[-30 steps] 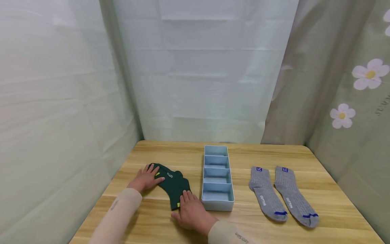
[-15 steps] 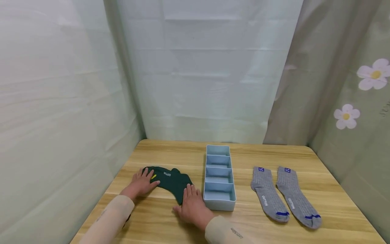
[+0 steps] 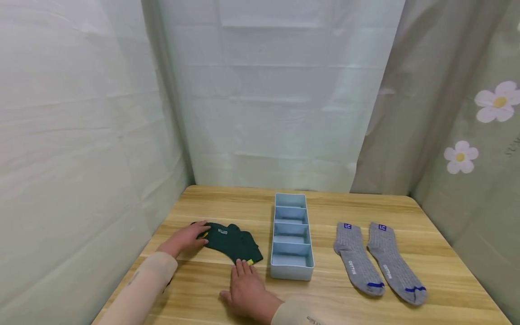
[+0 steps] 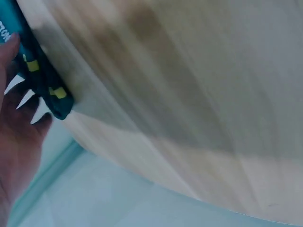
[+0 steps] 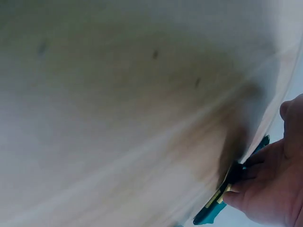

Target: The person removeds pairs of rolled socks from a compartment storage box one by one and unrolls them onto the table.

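Note:
Two dark green socks [image 3: 231,241], laid one on the other, lie on the left part of the table with their toe end to the left. My left hand [image 3: 188,237] is at the toe end, fingers curved over it and thumb at its near edge. Two yellow toe patches show beside that hand in the left wrist view, one on each sock [image 4: 47,78]. My right hand [image 3: 246,289] rests with straight fingers at the cuff end, fingertips by a yellow mark. Its thumb and fingers also meet the green fabric [image 5: 210,213] in the right wrist view.
A light blue tray [image 3: 291,272] with several compartments in a row stands just right of the green socks. Two grey socks, a left one [image 3: 357,259] and a right one [image 3: 394,262], lie flat farther right. Curtains [image 3: 264,113] hang around the wooden table [image 3: 341,307].
The green socks have swung round and flattened, their cuff end shifting right. My left fingers have drawn together from spread at the toe. My right hand has slid off the cuff toward me.

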Available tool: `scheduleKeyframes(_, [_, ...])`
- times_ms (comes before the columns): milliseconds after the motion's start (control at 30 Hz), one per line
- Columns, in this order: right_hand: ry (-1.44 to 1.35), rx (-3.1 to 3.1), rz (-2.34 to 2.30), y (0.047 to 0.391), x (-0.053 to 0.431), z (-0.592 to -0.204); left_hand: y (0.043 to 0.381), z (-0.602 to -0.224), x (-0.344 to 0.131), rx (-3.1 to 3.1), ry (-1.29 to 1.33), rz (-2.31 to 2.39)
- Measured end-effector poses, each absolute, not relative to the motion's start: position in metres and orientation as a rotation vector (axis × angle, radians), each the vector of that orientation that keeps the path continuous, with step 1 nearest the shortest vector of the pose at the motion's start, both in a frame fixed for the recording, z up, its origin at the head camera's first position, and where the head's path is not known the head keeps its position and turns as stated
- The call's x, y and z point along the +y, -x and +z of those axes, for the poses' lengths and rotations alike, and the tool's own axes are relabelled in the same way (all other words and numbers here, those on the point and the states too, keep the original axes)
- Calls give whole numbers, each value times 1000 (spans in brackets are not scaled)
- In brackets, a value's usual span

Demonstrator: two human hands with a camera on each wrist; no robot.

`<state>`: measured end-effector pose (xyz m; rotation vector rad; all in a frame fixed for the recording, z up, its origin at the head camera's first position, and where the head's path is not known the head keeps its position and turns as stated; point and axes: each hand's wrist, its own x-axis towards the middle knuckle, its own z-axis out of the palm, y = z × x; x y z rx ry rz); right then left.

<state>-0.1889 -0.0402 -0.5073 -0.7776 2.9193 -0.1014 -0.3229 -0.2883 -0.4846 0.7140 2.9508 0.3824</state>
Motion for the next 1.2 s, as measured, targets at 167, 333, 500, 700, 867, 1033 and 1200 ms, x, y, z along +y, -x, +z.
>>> scheduleKeyframes(167, [715, 2923, -66, 193, -42, -508, 319, -487, -294, 2865, -657, 443])
scheduleKeyframes(333, [651, 2923, 0, 199, -44, -506, 310, -487, -299, 2869, -690, 459])
scheduleKeyframes(500, [569, 2935, 24, 205, -44, -501, 300, -490, -299, 2861, -614, 502])
scheduleKeyframes(700, [484, 2963, -10, 214, -41, -498, 293, -494, -298, 2879, -580, 439])
scheduleKeyframes(867, [422, 2944, -94, 223, -38, -499, 289, -494, -297, 2863, -581, 440])
scheduleKeyframes(1033, [395, 2920, -247, 228, -34, -499, 284, -490, -297, 2858, -582, 412])
scheduleKeyframes(1200, [429, 2940, -417, 227, -31, -501, 286, -484, -299, 2943, -663, 300])
